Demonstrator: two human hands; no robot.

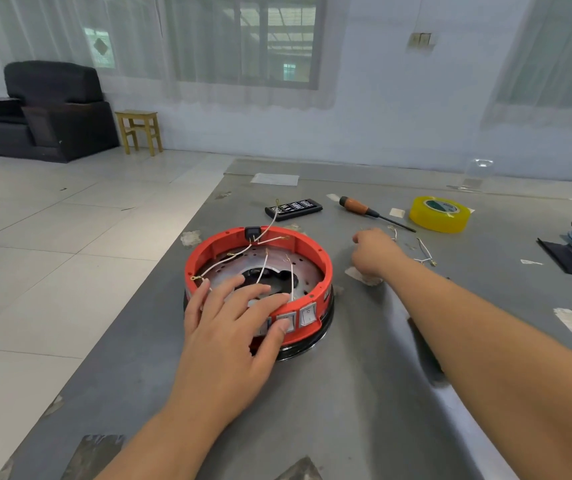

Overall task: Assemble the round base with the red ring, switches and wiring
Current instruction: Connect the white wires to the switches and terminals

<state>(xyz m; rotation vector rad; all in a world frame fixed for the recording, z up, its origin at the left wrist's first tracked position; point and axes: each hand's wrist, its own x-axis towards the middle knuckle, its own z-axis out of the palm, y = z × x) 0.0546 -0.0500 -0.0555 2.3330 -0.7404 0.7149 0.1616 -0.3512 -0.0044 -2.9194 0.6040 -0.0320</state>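
Both forearms are bare to the frame edge, and the left hand (pixel 224 336) and right hand (pixel 374 252) wear nothing.

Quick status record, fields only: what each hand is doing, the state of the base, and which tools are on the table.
left hand: fingers spread flat on the red ring's near rim
right hand: reaching to loose white wires on the table; grip unclear
base: red ring sits on the black base, switches facing front, white leads loose inside
tools: screwdriver, yellow tape roll, bit case
table: grey
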